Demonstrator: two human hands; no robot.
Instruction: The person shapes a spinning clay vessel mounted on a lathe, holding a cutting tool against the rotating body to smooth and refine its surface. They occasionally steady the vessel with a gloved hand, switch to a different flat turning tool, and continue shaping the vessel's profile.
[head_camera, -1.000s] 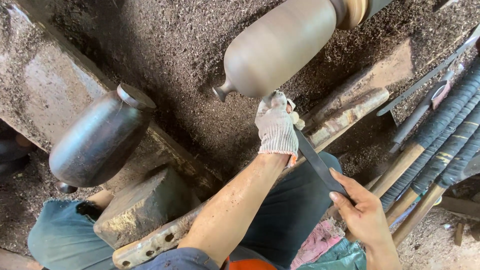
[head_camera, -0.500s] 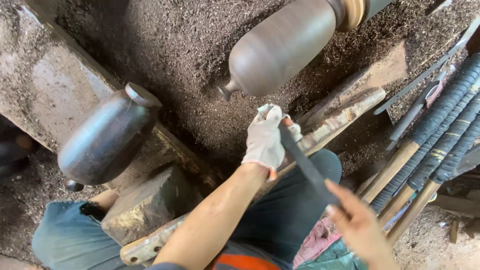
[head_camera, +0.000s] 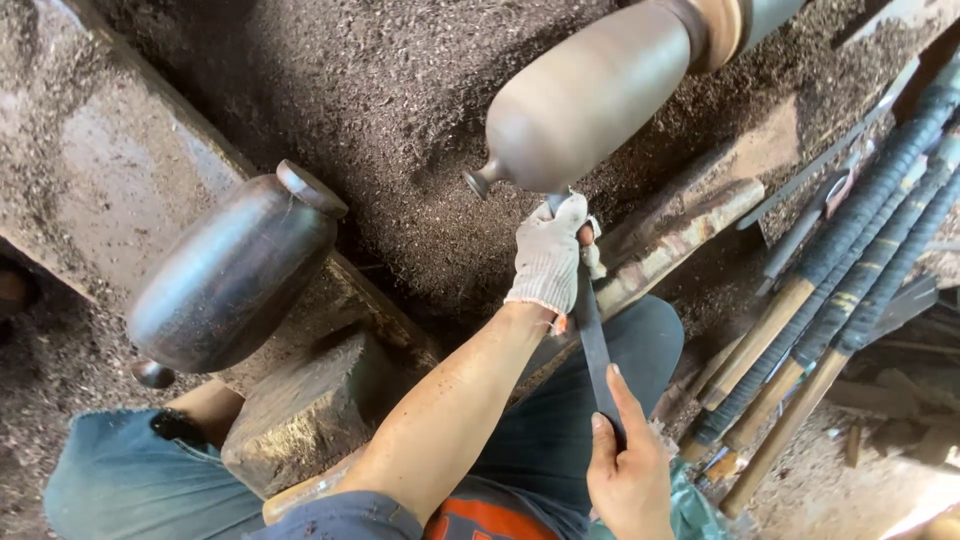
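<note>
Left hand (head_camera: 550, 255): gloved, clamped on the chisel's front end, just under the vase.
Right hand (head_camera: 628, 475): bare, closed on the chisel's rear end at 6 o'clock.
Chisel (head_camera: 592, 340): dark bar, tip touching the vase's underside.
Vase (head_camera: 590, 100): brown, on the lathe at 12 o'clock.
Jar (head_camera: 235, 280): dark, lying at 9 o'clock.
Tools (head_camera: 840, 280): wrapped handles at 3 o'clock.

A woodturning workshop is shown. A vase-shaped workpiece (head_camera: 600, 95) is mounted on a lathe, and a finished dark vase (head_camera: 235, 280) is laid on a rough block. The ground is covered with wood shavings (head_camera: 400, 110). Long-handled turning tools (head_camera: 830, 300) with wrapped grips are stacked at the right beside a worn wooden tool rest (head_camera: 680, 240).
</note>
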